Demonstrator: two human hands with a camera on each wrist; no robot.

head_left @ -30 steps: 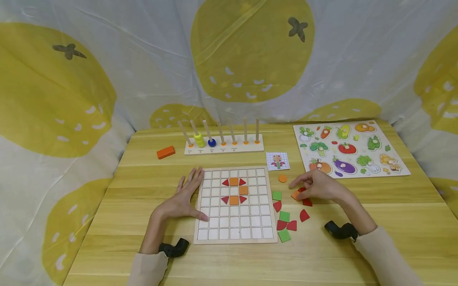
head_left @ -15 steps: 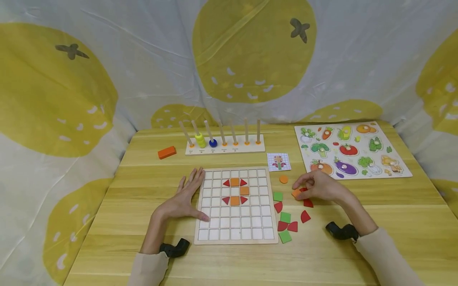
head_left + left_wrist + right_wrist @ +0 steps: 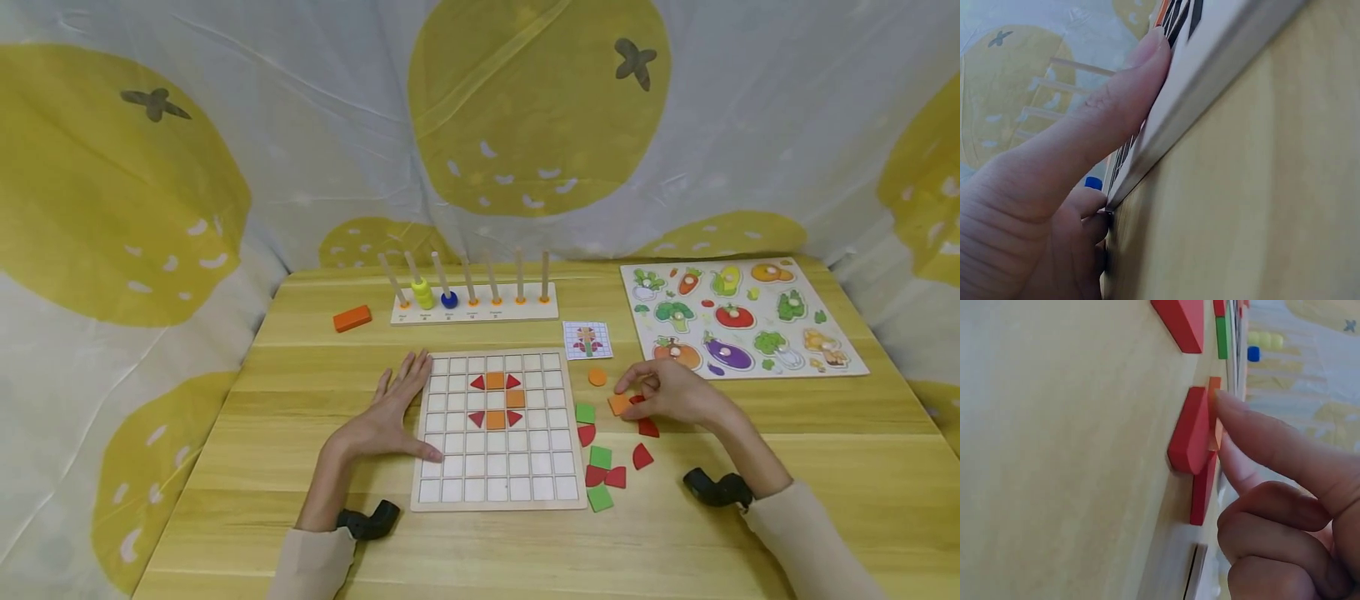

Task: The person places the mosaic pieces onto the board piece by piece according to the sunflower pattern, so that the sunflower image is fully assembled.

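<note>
A wooden grid board [image 3: 498, 506] lies flat on the table, with several orange squares and red triangles set in its upper cells. My left hand [image 3: 381, 423] rests along the board's left edge, fingers spread and thumb over the grid; the left wrist view shows the thumb lying across the rim. To the board's right, my right hand [image 3: 678, 392] pinches an orange square tile [image 3: 618, 405] between thumb and index finger, while the other fingers curl in. Red quarter-round pieces [image 3: 1190, 434] lie right beside that tile in the right wrist view, one partly hidden by the hand in the head view.
Green squares [image 3: 600, 457], red quarter-rounds [image 3: 642, 456] and an orange disc [image 3: 597, 377] are scattered right of the board. Behind it stand a peg rack [image 3: 476, 312], a pattern card [image 3: 588, 341] and an orange block [image 3: 352, 318]. A vegetable puzzle [image 3: 742, 321] lies back right.
The right thumb and index finger have closed in on the orange square, which has shifted slightly away from the red pieces. The left hand stays at the board; the view has drifted slightly.
</note>
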